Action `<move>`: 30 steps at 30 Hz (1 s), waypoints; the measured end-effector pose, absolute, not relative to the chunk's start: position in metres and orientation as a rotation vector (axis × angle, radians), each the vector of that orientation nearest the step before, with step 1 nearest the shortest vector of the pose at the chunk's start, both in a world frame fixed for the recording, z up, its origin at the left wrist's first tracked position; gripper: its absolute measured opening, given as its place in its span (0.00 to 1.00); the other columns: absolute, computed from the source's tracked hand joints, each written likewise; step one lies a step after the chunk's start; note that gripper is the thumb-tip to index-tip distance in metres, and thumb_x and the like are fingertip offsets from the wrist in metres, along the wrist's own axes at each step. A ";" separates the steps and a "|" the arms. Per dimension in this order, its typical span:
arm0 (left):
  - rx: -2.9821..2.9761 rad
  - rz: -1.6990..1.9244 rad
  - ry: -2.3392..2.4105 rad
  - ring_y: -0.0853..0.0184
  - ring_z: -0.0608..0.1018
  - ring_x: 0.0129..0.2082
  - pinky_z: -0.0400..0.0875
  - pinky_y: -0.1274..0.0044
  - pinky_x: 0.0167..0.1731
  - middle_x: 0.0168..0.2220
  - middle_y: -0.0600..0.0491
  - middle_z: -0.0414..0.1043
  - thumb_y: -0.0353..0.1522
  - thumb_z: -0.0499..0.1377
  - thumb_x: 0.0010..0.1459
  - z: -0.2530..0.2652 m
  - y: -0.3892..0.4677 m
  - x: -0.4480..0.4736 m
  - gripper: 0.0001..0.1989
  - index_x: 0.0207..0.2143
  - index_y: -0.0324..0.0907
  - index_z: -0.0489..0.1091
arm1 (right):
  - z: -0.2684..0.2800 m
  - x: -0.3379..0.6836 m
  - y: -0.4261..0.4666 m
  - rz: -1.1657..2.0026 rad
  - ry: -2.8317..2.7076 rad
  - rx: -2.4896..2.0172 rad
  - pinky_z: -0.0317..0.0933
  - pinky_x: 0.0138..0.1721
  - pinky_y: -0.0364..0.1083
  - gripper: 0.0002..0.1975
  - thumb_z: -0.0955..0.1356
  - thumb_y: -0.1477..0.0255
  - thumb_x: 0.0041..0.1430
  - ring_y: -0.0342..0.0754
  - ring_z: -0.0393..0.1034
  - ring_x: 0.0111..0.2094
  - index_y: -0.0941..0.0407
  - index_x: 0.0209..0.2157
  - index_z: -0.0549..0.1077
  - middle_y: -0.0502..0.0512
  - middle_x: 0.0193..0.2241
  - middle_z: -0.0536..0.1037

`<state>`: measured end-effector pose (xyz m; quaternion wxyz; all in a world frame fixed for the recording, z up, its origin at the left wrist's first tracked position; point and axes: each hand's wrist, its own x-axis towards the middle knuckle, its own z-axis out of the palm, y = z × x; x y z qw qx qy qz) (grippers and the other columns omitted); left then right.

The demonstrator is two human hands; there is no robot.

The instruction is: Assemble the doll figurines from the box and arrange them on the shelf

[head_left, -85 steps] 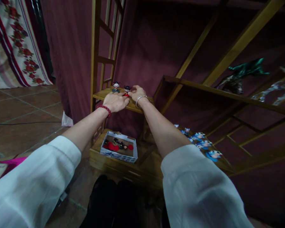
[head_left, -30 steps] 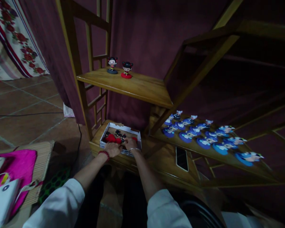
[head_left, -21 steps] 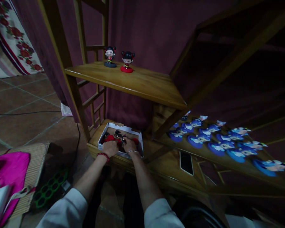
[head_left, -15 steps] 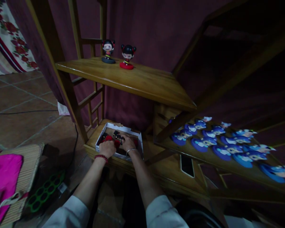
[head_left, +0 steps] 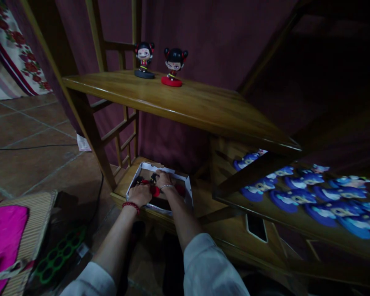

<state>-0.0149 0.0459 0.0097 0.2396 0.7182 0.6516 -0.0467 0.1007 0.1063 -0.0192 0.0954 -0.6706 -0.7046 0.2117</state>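
Inside a shallow white cardboard box (head_left: 189,193) on the low shelf lie several small black and red figurines (head_left: 154,190), partly covered by my hands. My left hand (head_left: 142,194), with a red bead bracelet on the wrist, reaches over the box's front left side, its fingers curled around a figurine that is mostly hidden. My right hand (head_left: 164,179), wearing a silver bangle, reaches deeper into the middle of the box. Its fingers are closed on a dark figurine (head_left: 154,177), only partly visible.
Above the box runs a wooden shelf (head_left: 209,111) bearing a black-based figurine (head_left: 144,59) and a red-based figurine (head_left: 173,68). Rows of blue figurines (head_left: 292,198) stand to the right. A phone (head_left: 256,227) lies below them. A green holder (head_left: 60,255) is at lower left.
My view has shifted and come closer to the upper shelf. The right hand has moved toward the left and back of the box; the left hand stays at its front left.
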 end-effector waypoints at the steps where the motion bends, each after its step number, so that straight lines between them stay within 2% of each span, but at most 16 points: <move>1: 1.970 -0.130 1.778 0.56 0.71 0.46 0.64 0.67 0.42 0.45 0.44 0.69 0.31 0.47 0.49 0.010 0.046 -0.015 0.17 0.41 0.43 0.67 | -0.021 0.100 0.108 0.626 -2.088 -2.007 0.57 0.43 0.41 0.14 0.61 0.75 0.53 0.47 0.67 0.43 0.56 0.41 0.70 0.57 0.40 0.75; 12: 1.973 -0.103 1.766 0.56 0.72 0.44 0.65 0.68 0.40 0.43 0.44 0.70 0.31 0.46 0.51 0.008 0.051 -0.017 0.17 0.43 0.43 0.66 | -0.032 0.093 0.112 0.642 -2.038 -1.995 0.57 0.44 0.44 0.14 0.64 0.74 0.50 0.50 0.67 0.43 0.55 0.41 0.70 0.58 0.40 0.74; 18: 1.958 -0.088 1.781 0.56 0.73 0.43 0.65 0.68 0.40 0.42 0.43 0.71 0.30 0.46 0.51 0.006 0.053 -0.017 0.18 0.45 0.43 0.64 | -0.034 0.093 0.112 0.641 -2.012 -2.018 0.57 0.44 0.43 0.13 0.65 0.71 0.48 0.48 0.66 0.43 0.55 0.38 0.71 0.56 0.39 0.74; 25: 1.994 0.022 1.712 0.58 0.72 0.44 0.64 0.70 0.42 0.43 0.41 0.70 0.26 0.46 0.49 0.002 0.055 -0.020 0.22 0.49 0.39 0.62 | -0.032 0.093 0.106 0.688 -1.909 -1.913 0.57 0.44 0.41 0.12 0.65 0.75 0.45 0.45 0.66 0.41 0.56 0.36 0.70 0.55 0.37 0.73; 30: 1.961 0.040 1.664 0.59 0.72 0.44 0.64 0.72 0.42 0.43 0.43 0.71 0.25 0.46 0.50 0.004 0.056 -0.024 0.23 0.50 0.41 0.61 | -0.029 0.099 0.099 0.796 -1.739 -1.923 0.59 0.39 0.41 0.16 0.66 0.71 0.44 0.45 0.68 0.37 0.57 0.38 0.67 0.54 0.36 0.74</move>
